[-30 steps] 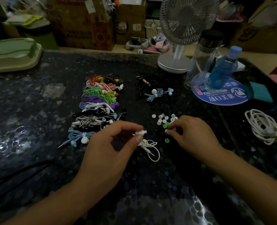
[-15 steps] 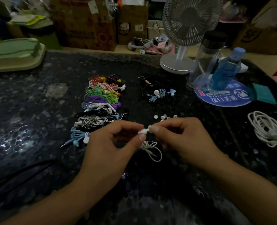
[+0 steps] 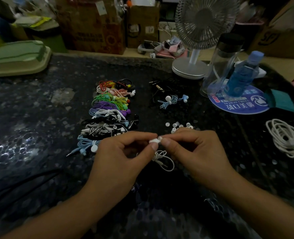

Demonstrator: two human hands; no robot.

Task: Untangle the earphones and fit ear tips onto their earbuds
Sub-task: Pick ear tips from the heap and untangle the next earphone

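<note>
My left hand pinches a white earbud between thumb and forefinger, just above the dark table. Its thin white cable hangs in loops below my fingers. My right hand pinches a small white ear tip and holds it against the earbud's end. Several loose white ear tips lie just beyond my right hand. A row of bundled earphones in many colours lies to the left of them. One light blue earphone lies apart, farther back.
A desk fan, a clear tumbler and a blue bottle on a round blue mat stand at the back right. A coiled white cable lies at the right edge. A green tray sits back left.
My right hand left the pile of loose tips with one pinched, moved left and brought it to the earbud held by my left hand. The left hand stayed nearly still.
</note>
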